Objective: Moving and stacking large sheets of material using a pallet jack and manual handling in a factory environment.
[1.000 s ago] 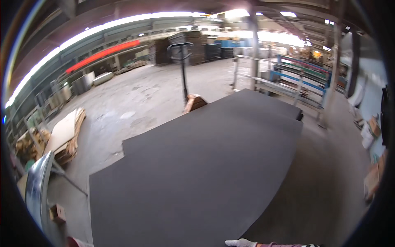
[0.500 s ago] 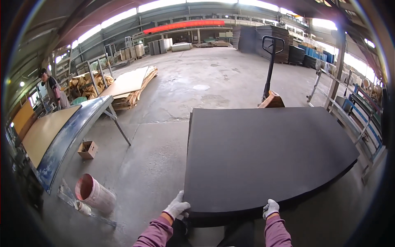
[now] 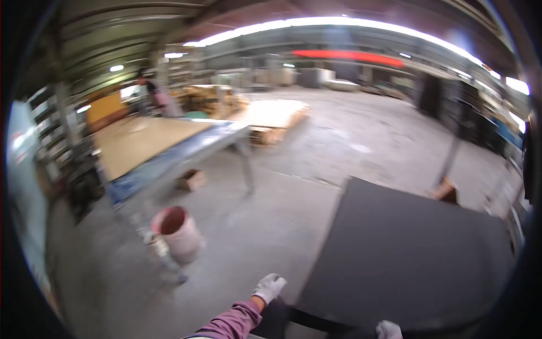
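A stack of large black sheets (image 3: 406, 260) fills the lower right, its near left corner close to my hands. My left hand (image 3: 270, 287), in a white glove, is raised just left of that corner, apart from the sheets. Its fingers look curled in, and nothing shows in them. At the near edge of the stack is my gloved right hand (image 3: 388, 329), partly cut off by the lower edge of the view. Its fingers are hidden, so its grip cannot be made out.
A pinkish bucket (image 3: 179, 234) stands on the floor at left, near a cardboard box (image 3: 192, 179). Beyond is a table (image 3: 186, 148) bearing a tan board (image 3: 147, 141), with a person (image 3: 155, 96) behind it. A pallet jack handle (image 3: 450, 155) rises past the stack.
The view has swung left, so the surroundings shift right and blur. My left hand has come off the corner of the black sheets. My right hand stays by their near edge.
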{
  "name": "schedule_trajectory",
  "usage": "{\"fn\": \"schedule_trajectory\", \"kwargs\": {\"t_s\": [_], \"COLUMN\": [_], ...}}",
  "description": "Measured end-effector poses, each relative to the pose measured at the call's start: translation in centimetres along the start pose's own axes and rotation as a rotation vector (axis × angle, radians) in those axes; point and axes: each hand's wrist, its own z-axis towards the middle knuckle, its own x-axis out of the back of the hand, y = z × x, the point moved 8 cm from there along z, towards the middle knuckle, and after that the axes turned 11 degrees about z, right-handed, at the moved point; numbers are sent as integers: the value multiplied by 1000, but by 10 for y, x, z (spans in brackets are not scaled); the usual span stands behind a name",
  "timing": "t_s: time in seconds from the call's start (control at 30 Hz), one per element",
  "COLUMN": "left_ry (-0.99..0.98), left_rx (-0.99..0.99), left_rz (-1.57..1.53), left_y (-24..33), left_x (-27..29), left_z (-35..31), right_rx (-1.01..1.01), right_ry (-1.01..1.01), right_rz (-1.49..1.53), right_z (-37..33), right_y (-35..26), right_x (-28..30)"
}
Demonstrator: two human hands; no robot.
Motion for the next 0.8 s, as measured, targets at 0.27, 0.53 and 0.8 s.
{"fn": "schedule_trajectory", "kwargs": {"t_s": [0.27,0.53,0.8], "left_ry": [0,-222,79], "left_rx": [399,567,616], "left_rz": [542,498,-171], "left_y": [-354,-558,-327], "left_x": [41,-101,15], "left_z": [-10,-56,-81], "right_rx": [-391,-330,-357], "right_ry": [54,120,144], "right_rz": [-295,-455,-507], "right_z": [-93,-77,-82], "right_y": [52,44,47], "right_x": [-87,-106,-102]}}
